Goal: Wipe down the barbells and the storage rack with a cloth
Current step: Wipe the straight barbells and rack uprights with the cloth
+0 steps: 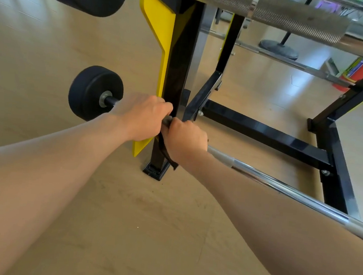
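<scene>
Chrome is gleaming along the lower barbell (281, 189), which is lying low across the black storage rack (180, 67), beside its yellow side plate (156, 36). The left hand (143, 116) is curling round the bar near the black weight disc (90, 93); touching it, the right hand (184, 141) is clasping bar and dark cloth (167, 158) together, the cloth's end hanging below.

Left hand (142, 117) and right hand (184, 141) are bare, with the knuckles showing. Back from the grip, the wrists, the left forearm (54, 154) and the right forearm (258, 205) are bare and smooth, uncovered right to the picture's edges.
</scene>
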